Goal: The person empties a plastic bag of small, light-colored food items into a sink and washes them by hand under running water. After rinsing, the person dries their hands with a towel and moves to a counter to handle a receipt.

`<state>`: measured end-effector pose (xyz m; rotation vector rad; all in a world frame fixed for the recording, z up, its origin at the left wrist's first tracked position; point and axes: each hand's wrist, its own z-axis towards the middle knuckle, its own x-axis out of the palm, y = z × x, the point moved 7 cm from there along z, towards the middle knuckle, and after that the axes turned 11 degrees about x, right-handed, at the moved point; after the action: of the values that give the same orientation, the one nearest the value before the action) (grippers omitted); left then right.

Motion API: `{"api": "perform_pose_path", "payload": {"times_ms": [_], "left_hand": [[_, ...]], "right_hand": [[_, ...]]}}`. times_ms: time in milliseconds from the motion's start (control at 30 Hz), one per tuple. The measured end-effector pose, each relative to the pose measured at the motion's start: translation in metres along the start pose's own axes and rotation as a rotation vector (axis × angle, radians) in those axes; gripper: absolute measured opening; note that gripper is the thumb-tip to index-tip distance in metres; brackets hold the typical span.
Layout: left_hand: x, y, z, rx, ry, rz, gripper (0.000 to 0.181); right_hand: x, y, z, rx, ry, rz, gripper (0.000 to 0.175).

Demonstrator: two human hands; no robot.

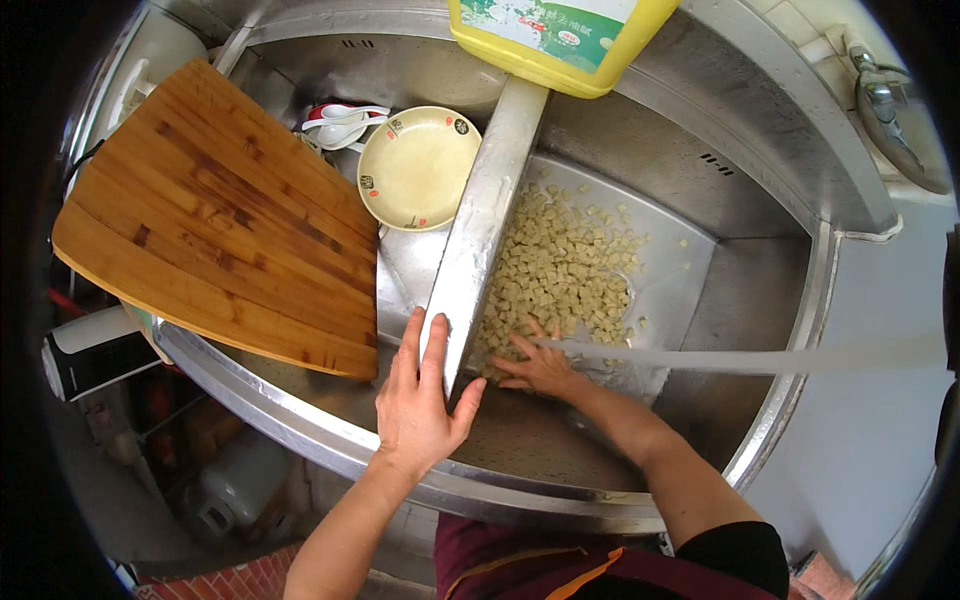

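Note:
My left hand lies with fingers spread on the near end of the steel divider between two sink basins, gripping nothing. In the right basin, my right hand reaches down with its fingers apart, touching the near edge of a heap of small pale diced food cubes. What food they are I cannot tell. Most cubes are massed along the divider, and a few are scattered towards the far and right sides. A whitish translucent band, either a hose or a water stream, runs from the right towards my right hand.
A wooden cutting board leans over the left basin. Beyond it are a cream plate and white spoons. A yellow jug stands across the divider's far end. A metal faucet is at the upper right.

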<state>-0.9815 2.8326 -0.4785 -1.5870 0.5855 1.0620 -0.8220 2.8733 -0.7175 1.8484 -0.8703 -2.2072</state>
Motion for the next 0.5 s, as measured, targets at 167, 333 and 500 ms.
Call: {"api": "perform_pose_path", "payload": {"times_ms": [167,333,500], "left_hand": [[0.002,0.002,-0.004,0.0,0.027,-0.003,0.078],[0.001,-0.002,-0.004,-0.008,0.042,-0.032,0.08],[0.001,-0.002,-0.002,0.008,0.012,0.002,0.078]], "right_hand": [[0.025,0.02,0.04,-0.032,0.132,-0.056,0.036],[0.037,0.014,0.051,0.042,0.323,-0.059,0.026],[0.049,0.008,0.069,0.164,0.622,0.011,0.033]]}}
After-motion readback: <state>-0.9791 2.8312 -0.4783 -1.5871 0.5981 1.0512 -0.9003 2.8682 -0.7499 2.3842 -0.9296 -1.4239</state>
